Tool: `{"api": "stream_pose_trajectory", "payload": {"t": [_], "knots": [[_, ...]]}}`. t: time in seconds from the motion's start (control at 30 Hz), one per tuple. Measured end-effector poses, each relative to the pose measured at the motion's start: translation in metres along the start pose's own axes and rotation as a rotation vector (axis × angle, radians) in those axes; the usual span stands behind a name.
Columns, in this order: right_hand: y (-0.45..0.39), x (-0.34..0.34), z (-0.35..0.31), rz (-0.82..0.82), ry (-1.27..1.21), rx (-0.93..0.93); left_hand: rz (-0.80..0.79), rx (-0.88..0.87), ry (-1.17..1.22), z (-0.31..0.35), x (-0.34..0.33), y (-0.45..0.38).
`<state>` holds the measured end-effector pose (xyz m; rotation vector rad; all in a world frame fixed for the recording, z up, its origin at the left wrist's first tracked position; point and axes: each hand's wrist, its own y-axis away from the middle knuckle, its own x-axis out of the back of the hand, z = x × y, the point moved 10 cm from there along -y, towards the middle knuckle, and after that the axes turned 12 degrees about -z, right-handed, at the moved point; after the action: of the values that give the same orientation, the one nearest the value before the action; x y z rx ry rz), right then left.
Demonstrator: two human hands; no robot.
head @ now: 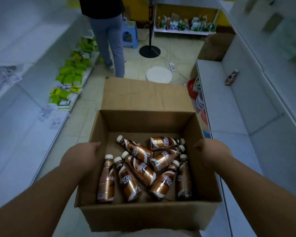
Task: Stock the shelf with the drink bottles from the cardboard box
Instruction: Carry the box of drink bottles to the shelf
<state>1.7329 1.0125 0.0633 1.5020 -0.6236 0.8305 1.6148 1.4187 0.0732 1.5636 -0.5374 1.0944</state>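
An open cardboard box (143, 218) is held up in front of me, its far flap folded outward. Several brown-and-copper coffee drink bottles (140, 170) with white caps lie loose on its bottom. My left hand (80, 156) grips the box's left wall from outside, fingers hooked over the rim. My right hand (212, 153) grips the right wall the same way. One more bottle (231, 77) lies on its side on the white shelf (229, 108) to my right.
White shelving lines both sides of the narrow aisle; the left shelf (32, 125) carries green packets (72, 74). A person (108, 36) stands ahead beside a blue stool (130, 35), a black stand base (149, 51) and a white round stool (159, 74).
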Motion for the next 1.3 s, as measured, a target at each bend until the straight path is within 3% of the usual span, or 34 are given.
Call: {"api": "stream_pose_trajectory", "payload": {"t": [0.23, 0.47, 0.63, 0.83, 1.1, 1.3], "knots": [[-0.144, 0.122, -0.001, -0.012, 0.046, 0.030, 0.019, -0.015, 0.047, 0.039, 0.093, -0.136], [-0.268, 0.201, -0.009, -0.007, -0.045, -0.052, 0.026, -0.120, -0.022, 0.076, 0.187, -0.304], [-0.331, 0.225, 0.005, -0.011, -0.241, -0.230, -0.012, -0.280, -0.151, 0.128, 0.254, -0.446], [-0.355, 0.251, 0.041, -0.006, -0.431, -0.441, -0.032, -0.452, -0.329, 0.230, 0.325, -0.548], [-0.383, 0.241, 0.109, -0.013, -0.585, -0.678, -0.041, -0.734, -0.474, 0.388, 0.346, -0.630], [-0.397, 0.232, 0.122, -0.027, -0.698, -0.842, -0.076, -0.916, -0.604, 0.476, 0.338, -0.687]]}}
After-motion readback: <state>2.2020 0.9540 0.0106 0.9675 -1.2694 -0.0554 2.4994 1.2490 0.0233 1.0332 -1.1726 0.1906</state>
